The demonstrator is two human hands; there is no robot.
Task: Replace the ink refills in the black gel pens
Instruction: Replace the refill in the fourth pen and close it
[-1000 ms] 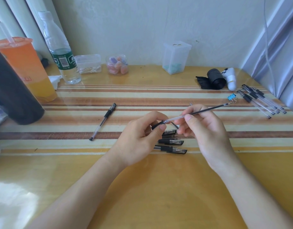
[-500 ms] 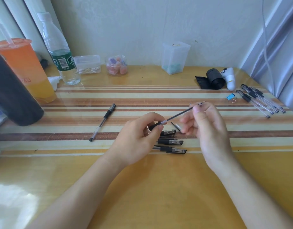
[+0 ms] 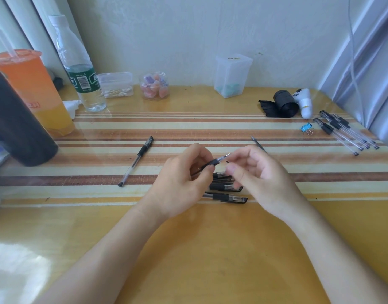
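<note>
Refill (image 3: 218, 161) sits nearly seated in the pen barrel pinched in the left hand (image 3: 184, 181), above the loose caps (image 3: 227, 191); right hand (image 3: 256, 172) hovers half-curled, holding nothing I can see; a crooked shove could bend it.

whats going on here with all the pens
A person is refilling black gel pens at a desk. The left hand pinches a pen barrel, and the right hand is at its open end. More pens lie under the hands, one pen to the left.
</note>
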